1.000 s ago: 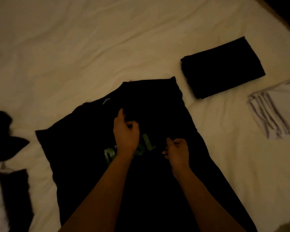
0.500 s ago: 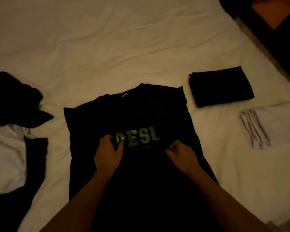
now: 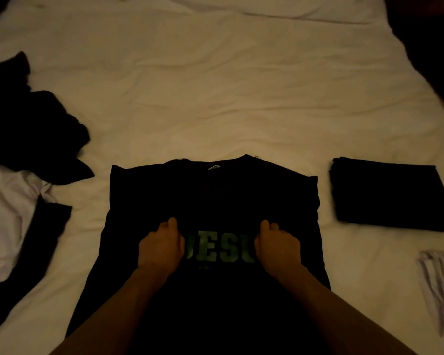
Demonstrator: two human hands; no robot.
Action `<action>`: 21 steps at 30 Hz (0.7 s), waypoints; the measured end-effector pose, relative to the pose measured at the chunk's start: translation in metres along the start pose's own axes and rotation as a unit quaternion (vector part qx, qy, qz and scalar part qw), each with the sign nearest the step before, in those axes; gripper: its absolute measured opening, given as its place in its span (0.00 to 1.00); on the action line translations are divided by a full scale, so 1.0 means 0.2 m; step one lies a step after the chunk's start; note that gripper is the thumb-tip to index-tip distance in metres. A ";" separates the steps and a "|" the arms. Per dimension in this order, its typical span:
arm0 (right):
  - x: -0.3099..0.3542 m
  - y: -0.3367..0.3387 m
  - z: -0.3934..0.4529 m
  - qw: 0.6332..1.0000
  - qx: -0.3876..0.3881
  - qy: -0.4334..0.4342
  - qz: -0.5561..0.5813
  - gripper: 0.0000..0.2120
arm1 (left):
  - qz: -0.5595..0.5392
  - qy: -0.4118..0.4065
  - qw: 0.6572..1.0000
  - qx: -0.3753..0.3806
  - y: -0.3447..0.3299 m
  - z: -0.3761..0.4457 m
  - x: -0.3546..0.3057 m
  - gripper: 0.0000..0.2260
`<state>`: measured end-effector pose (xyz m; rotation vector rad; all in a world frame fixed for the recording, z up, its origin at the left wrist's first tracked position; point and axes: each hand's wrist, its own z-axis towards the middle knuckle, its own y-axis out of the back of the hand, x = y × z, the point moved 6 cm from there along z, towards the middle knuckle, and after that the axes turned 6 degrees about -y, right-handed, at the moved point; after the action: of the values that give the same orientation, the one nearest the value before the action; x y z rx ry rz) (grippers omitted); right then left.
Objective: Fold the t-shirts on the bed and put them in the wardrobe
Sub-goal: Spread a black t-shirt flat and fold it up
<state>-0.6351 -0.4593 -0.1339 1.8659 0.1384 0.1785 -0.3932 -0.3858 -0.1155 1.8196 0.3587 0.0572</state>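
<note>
A black t-shirt (image 3: 213, 196) with green letters lies face up on the white bed (image 3: 215, 98), collar away from me, its sleeves folded under so the sides run straight. My left hand (image 3: 160, 247) rests on the chest at the left end of the lettering, fingers curled into the cloth. At the right end of the lettering my right hand (image 3: 277, 245) does the same. Whether either hand pinches the fabric is hidden by the dim light. The shirt's lower part runs under my forearms.
A folded black t-shirt (image 3: 390, 196) lies to the right. A folded white striped garment (image 3: 441, 285) sits at the right edge. On the left lie a crumpled black garment (image 3: 28, 134), a white one (image 3: 5, 216) and another black one (image 3: 18, 267). Dark floor shows top right.
The shirt has been squared up and now lies straight in front of me. Both hands moved to the two ends of the green lettering. The view shifted so the folded pile sits further right.
</note>
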 end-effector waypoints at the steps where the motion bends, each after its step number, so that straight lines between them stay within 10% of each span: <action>1: 0.00 0.00 0.00 1.000 0.007 0.009 -0.001 0.15 | -0.009 -0.016 1.000 0.005 0.00 0.00 -0.01 0.12; 21: 0.02 0.14 0.03 0.945 0.163 0.065 0.277 0.10 | -0.108 -0.145 0.978 0.108 0.00 -0.07 -0.10 0.08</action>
<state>-0.6293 -0.4719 -0.1080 2.1857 -0.2908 0.7029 -0.4164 -0.3778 -0.1084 1.9574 0.3632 -0.4093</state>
